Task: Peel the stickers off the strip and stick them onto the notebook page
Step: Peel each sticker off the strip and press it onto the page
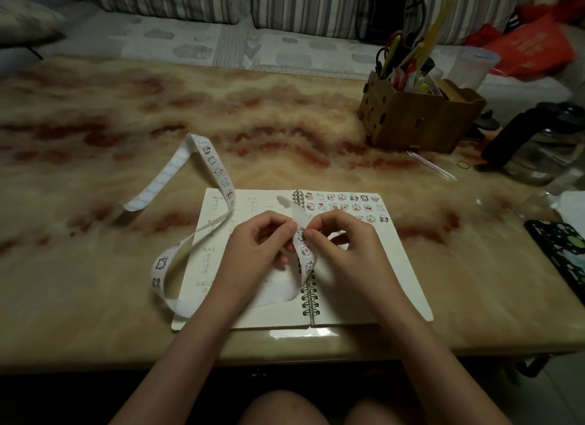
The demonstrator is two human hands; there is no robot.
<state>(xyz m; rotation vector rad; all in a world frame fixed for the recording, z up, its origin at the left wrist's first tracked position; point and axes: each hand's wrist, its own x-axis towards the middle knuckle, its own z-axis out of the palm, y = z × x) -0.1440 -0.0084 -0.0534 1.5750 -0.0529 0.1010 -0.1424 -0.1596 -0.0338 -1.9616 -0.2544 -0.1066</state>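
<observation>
Glossy looping sticker strip (218, 168), fingers (292, 227) pinching, spiral-bound notebook (395, 266)

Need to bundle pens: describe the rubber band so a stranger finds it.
Go to the wooden pen holder at the table's far right. Nearer you, between a clear pen and a glass kettle, lies the rubber band: the only thin yellowish loop.

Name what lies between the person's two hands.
The sticker strip, pinched by the left hand and the right hand above the notebook, as the head view shows.
</observation>
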